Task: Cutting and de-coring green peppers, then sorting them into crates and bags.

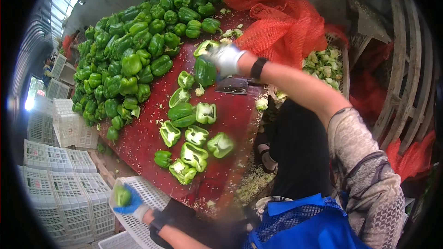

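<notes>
Left hand holds pepper half, right hand grasps pepper

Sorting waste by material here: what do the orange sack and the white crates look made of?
The orange sack looks like woven plastic mesh: see-through netting, limp folds. The white crates look like rigid moulded plastic, matt, with regular grid openings. Neither is certain by sight alone.

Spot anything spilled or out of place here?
Yes: pale seed and core scraps lie on the floor below the red table edge, and loose bits dot the tabletop. A cleaver lies flat beside the right hand.
</notes>
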The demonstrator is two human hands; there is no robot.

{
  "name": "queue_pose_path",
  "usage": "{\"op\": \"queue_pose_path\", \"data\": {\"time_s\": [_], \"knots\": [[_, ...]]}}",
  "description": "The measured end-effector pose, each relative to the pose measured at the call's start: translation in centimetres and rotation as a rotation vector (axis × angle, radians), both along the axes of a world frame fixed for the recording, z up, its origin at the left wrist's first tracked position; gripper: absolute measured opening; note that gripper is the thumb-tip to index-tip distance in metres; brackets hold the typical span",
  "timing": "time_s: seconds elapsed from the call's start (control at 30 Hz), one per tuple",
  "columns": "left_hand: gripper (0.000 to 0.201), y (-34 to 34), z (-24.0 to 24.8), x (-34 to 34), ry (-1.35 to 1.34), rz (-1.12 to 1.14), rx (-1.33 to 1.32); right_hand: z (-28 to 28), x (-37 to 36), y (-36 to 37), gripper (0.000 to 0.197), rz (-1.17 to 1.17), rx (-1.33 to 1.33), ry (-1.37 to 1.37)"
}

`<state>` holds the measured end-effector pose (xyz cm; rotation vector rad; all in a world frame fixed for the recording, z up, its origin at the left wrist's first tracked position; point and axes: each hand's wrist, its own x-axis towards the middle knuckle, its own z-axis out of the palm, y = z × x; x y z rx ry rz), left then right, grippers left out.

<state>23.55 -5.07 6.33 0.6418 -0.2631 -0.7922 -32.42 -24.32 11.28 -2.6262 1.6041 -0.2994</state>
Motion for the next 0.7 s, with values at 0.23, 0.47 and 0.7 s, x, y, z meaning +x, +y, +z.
{"op": "queue_pose_path", "data": {"time_s": [0.23, 0.47, 0.7], "knots": [[0.076, 0.9, 0.6, -1.0, 0.327, 0.052, 0.087, -6.8, -23.7, 1.2, 0.024, -0.394, 0.117, 0.729], [0.066, -1.8, -3.3, 0.1, 0.182, -0.097, 0.275, 0.4, -27.7, -3.0, 0.026, -0.516, -0.278, 0.559], [0.041, -2.5, -6.3, -3.0, 0.004, -0.508, 0.035, -8.2, -3.5, -13.0, 0.037, -0.035, -0.035, -0.055]]}}
